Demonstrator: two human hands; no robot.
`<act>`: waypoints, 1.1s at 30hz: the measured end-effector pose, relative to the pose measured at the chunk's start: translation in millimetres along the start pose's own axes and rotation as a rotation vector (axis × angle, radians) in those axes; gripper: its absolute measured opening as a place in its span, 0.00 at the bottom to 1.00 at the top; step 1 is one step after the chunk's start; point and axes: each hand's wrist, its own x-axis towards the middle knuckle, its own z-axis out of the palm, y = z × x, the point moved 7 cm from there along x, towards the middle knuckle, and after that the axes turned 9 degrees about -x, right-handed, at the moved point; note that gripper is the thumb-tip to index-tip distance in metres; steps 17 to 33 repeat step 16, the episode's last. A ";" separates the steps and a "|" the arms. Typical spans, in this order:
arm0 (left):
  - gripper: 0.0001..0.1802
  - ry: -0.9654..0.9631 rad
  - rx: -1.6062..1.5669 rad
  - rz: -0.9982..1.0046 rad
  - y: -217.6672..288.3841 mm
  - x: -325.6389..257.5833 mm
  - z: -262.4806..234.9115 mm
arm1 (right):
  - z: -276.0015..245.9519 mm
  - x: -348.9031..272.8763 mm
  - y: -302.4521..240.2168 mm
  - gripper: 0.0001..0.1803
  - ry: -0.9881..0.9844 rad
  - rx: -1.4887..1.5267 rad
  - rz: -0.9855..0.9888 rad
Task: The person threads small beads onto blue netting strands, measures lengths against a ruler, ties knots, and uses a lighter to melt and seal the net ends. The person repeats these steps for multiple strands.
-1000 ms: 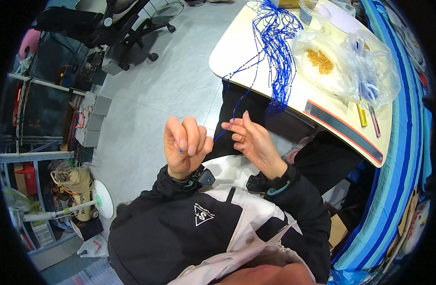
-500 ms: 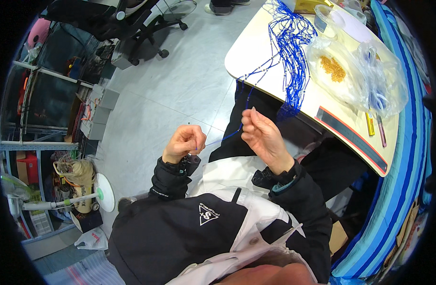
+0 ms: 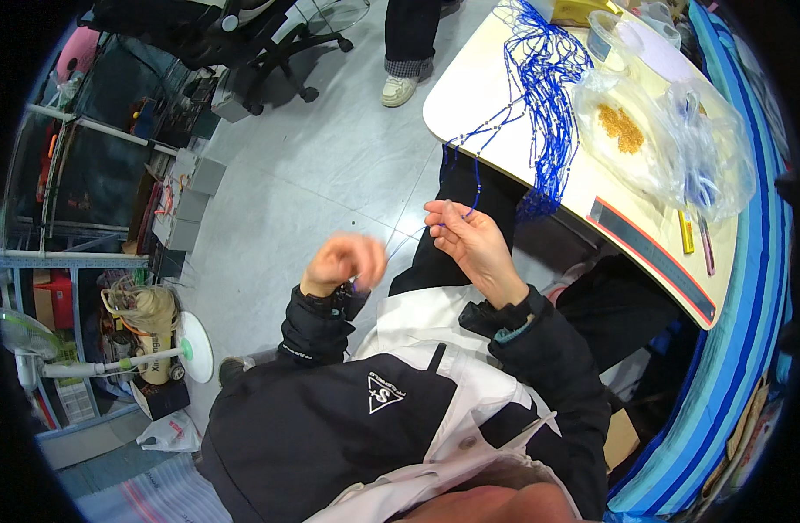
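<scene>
My right hand [image 3: 478, 248] pinches a blue beaded string [image 3: 478, 187] between thumb and fingers, just off the table's near-left corner. From there the string runs up over the table edge into a large bundle of blue beaded strings [image 3: 548, 96]. A thin thread [image 3: 402, 247] stretches from the right fingers down towards my left hand [image 3: 343, 261]. That left hand is curled and blurred by motion, with the thread's end at its fingers. Exactly how the left fingertips grip is hard to see. Both hands are above my lap.
On the white table [image 3: 461, 96] are a clear bag of golden beads [image 3: 620, 129], a dark ruler with red edges [image 3: 651, 261], a yellow stick [image 3: 687, 231] and a pink pen-like tool [image 3: 707, 247]. A fan [image 3: 191, 347] is at left. Another person's shoe [image 3: 398, 91] stands on the floor.
My right hand has shifted slightly left, its fingers tilting more to the left. The left hand has turned and is now blurred. The other person's leg has come further into view.
</scene>
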 end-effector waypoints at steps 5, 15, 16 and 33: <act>0.18 0.276 0.826 0.010 -20.6 31.1 -10.2 | 7.4 -6.4 -9.1 0.17 -0.114 0.087 -0.087; 0.10 0.402 0.771 -0.168 -45.2 36.9 -1.4 | 0.5 -9.7 -21.8 0.22 -0.197 0.196 -0.189; 0.10 0.399 0.796 -0.200 -45.4 35.1 -3.7 | -2.3 -10.3 -20.5 0.22 -0.190 0.185 -0.181; 0.10 0.399 0.796 -0.200 -45.4 35.1 -3.7 | -2.3 -10.3 -20.5 0.22 -0.190 0.185 -0.181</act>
